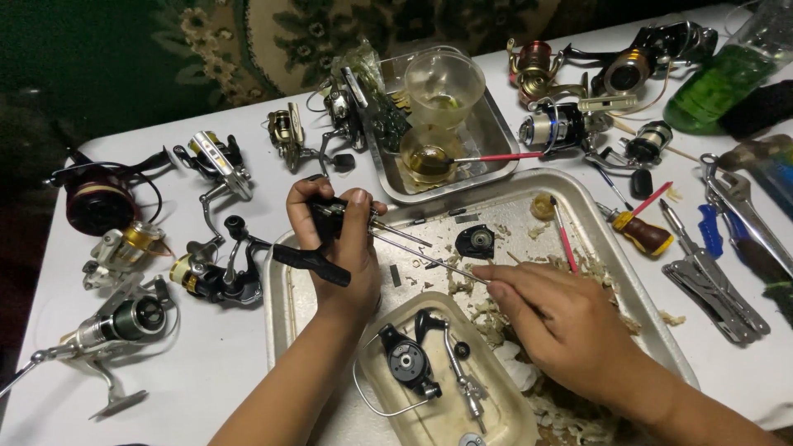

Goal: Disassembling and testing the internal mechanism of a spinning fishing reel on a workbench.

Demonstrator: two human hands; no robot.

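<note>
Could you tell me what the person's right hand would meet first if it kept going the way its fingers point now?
Probably the left hand: the right hand points up-left along the thin metal rod that leads there, though depth is unclear.

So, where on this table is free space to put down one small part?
Bare white table lies near the front edge, between the silver reel and the left forearm. The big metal tray is littered with scraps; reels crowd the left side, tools the right.

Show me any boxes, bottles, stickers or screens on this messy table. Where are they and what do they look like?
Green plastic bottle: far right corner of the table, lying tilted, see-through green.
Clear plastic cup: in the smaller metal tray at the back, round, with a little yellowish liquid.
No screens, signs or boxes show, and no label is clear enough to tell.
</note>
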